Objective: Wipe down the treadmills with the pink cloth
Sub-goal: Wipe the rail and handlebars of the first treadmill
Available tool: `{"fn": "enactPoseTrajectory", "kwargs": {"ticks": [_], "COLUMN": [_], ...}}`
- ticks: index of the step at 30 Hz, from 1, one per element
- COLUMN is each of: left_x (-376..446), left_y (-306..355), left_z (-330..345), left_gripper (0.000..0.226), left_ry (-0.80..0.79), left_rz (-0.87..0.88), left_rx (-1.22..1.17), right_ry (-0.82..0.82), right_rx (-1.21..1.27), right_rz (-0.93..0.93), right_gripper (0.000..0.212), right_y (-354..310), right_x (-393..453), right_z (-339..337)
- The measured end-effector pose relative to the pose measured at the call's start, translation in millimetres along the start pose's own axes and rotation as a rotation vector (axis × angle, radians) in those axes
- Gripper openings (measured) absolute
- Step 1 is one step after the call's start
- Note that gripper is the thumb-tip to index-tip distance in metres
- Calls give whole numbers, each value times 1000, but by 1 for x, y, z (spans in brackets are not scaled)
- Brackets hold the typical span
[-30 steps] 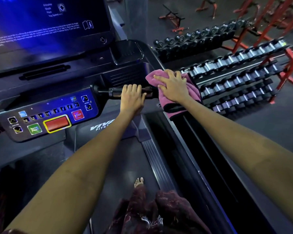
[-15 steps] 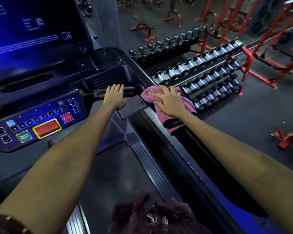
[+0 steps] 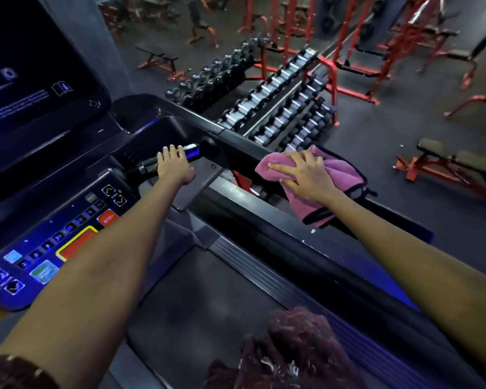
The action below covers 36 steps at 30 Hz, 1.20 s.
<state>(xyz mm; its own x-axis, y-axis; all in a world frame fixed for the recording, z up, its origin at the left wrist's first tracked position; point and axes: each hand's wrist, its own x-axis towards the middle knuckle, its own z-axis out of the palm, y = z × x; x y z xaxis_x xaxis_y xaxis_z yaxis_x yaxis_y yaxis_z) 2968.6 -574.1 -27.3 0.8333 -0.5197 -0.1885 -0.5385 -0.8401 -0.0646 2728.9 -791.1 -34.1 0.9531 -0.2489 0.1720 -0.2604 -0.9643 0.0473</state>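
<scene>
Treadmill side rail (image 3: 244,148) — pink cloth (image 3: 340,175) draped over it; treadmill belt (image 3: 197,310) below.

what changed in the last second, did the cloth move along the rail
Yes: the right hand slid the pink cloth back along the side handrail, away from the console. The left hand stays gripping the front handlebar.

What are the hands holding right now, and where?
Right hand presses the pink cloth on the side rail; left hand grips the front handlebar.
</scene>
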Motion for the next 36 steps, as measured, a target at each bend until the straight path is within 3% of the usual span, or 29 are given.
{"fn": "enactPoseTrajectory", "kwargs": {"ticks": [5, 8, 11, 15, 19, 23, 28, 33, 36], "left_x": [-8, -20, -36, -55, -62, -66, -69, -76, -90], "left_y": [21, 50, 96, 153, 172, 172, 178, 185, 198], "left_z": [-3, -7, -14, -17, 9, 19, 23, 20, 18], "left_gripper": [73, 73, 72, 72, 84, 88, 83, 85, 87], "left_ry": [25, 153, 196, 174, 46, 75, 98, 90, 102], "left_rz": [13, 240, 548, 798, 778, 751, 737, 687, 666], "left_rx": [-66, -157, -195, -119, -49, -25, -32, -37, -82], "right_ry": [-11, -40, 8, -24, 27, 49, -3, 90, 81], "right_rx": [-33, -32, 8, -49, -10, 17, -37, -66, -8], "right_rz": [139, 167, 373, 284, 362, 557, 541, 831, 899], "right_gripper": [55, 55, 49, 57, 58, 67, 60, 42, 39], "right_y": [3, 13, 10, 4, 30, 21, 31, 41, 22], "right_x": [-35, -51, -56, -69, -110, -113, -140, -164, -149], "right_z": [-8, -12, -10, -12, -16, -17, -19, -17, -17]}}
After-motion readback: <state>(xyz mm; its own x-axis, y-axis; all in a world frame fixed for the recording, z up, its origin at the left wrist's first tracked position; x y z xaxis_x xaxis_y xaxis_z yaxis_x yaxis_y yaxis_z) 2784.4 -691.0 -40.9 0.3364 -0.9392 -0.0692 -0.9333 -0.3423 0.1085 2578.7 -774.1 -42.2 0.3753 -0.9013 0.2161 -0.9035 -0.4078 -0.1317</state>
